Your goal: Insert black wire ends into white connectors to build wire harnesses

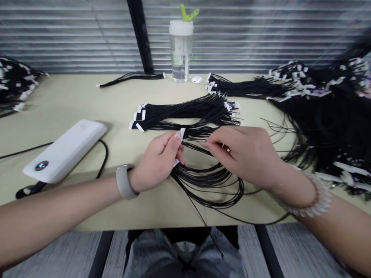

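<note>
Slatted grey blinds are running across the far side behind the pale table (72, 100). The left hand (158, 160) is pinching a white connector (182, 134) between thumb and fingers, at the near centre of the table. The right hand (243, 152) is just beside it, fingers pressed together on black strands of the same wire bundle (208, 183), which is looping down toward the near edge. Far centre, a clear bottle (181, 54) with a white lid is standing upright; whether anything is in it, I cannot tell. A small white case (197, 80) is lying shut just right of it. A white power bank (65, 150) is resting on the left, a heap of wires (327, 116) sprawling on the right.
</note>
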A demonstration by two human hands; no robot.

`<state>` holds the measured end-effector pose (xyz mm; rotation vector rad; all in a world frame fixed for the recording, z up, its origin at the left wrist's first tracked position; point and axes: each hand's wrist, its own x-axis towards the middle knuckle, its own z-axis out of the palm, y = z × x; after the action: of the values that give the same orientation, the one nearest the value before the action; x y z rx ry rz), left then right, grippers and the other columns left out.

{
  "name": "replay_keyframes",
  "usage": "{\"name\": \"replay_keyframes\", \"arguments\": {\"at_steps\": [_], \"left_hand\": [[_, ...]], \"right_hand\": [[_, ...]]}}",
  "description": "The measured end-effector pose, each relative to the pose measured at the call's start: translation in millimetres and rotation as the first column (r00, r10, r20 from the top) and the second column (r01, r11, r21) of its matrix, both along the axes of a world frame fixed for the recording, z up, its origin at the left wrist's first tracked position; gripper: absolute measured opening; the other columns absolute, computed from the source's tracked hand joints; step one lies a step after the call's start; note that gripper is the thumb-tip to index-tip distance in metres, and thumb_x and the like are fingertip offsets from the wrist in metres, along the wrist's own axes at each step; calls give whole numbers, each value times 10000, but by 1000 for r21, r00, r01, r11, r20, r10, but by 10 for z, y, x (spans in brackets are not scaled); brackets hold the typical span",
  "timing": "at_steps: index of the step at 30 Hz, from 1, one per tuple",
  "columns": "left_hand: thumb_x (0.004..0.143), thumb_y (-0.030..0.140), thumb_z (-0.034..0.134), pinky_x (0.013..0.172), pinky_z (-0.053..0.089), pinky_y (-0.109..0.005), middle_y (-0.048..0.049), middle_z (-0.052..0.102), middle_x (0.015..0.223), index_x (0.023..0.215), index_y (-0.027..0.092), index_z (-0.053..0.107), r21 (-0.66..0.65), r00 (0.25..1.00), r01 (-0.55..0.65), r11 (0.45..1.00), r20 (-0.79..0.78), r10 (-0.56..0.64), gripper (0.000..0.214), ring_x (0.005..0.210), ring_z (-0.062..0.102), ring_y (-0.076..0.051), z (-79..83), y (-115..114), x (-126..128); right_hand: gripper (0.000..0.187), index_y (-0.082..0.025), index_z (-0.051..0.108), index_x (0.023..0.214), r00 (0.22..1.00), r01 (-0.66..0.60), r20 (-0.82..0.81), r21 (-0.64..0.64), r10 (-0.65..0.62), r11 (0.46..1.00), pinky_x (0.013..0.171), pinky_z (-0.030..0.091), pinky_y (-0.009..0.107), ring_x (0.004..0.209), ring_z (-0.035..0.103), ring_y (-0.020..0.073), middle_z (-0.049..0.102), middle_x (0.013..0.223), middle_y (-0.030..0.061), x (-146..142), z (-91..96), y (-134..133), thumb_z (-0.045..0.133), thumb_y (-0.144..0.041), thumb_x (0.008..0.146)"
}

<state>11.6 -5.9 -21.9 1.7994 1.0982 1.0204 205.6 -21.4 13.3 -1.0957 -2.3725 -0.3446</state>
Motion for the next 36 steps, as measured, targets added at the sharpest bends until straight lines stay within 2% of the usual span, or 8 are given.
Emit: {"name": "replay_keyframes", "arguments": {"at_steps": [5, 10, 16, 23, 30, 36], "left_hand": [[946, 359, 321, 553, 421, -237, 6, 578, 532, 615, 183, 473, -11, 1000, -5, 1000, -16, 5, 405, 521, 535, -104, -3, 10, 1], [944, 369, 325, 536, 420, -234, 10, 573, 527, 616, 186, 468, -30, 1000, 2, 1000, 14, -1, 402, 503, 532, -100, -14, 17, 0], [947, 346, 323, 527, 411, -228, 17, 567, 523, 615, 184, 468, -19, 1000, 11, 1000, 1, -11, 397, 495, 526, -94, 4, 6, -1], [945, 335, 332, 487, 384, -227, 15, 546, 513, 603, 184, 464, -19, 1000, 28, 999, -10, -29, 396, 474, 495, -94, 42, -3, 14], [943, 303, 333, 520, 394, -217, 23, 532, 518, 604, 175, 466, -11, 988, 114, 993, -104, -114, 386, 504, 492, -94, 92, -17, 6], [945, 322, 320, 527, 394, -219, 28, 538, 533, 630, 169, 467, -2, 973, 159, 987, -168, -157, 380, 507, 498, -94, 73, -1, -12]], "right_hand": [[247, -164, 582, 699, 995, -52, 87, 66, 46, 996, 522, 315, 248, 598, 497, 99, 601, 654, 6, 30, -6, -5, 443, -231, 891], [233, -150, 588, 669, 977, -101, 204, 170, 65, 980, 518, 299, 267, 607, 476, 110, 605, 682, 26, 79, -10, 28, 466, -182, 865], [241, -168, 552, 634, 961, -128, 267, 199, 72, 972, 497, 292, 268, 571, 422, 106, 543, 601, 14, 79, 18, 21, 460, -150, 856], [207, -180, 582, 685, 925, -263, 363, 395, 114, 880, 495, 305, 283, 582, 456, 109, 604, 678, 16, 47, 42, -4, 468, -109, 843], [181, -165, 580, 695, 923, -275, 363, 382, 130, 882, 502, 322, 276, 573, 474, 105, 590, 632, 0, -39, 15, 15, 492, -113, 843], [152, -152, 583, 709, 923, -311, 341, 379, 181, 872, 516, 337, 264, 572, 473, 98, 585, 629, -7, -38, -32, 55, 518, -138, 846]]}}
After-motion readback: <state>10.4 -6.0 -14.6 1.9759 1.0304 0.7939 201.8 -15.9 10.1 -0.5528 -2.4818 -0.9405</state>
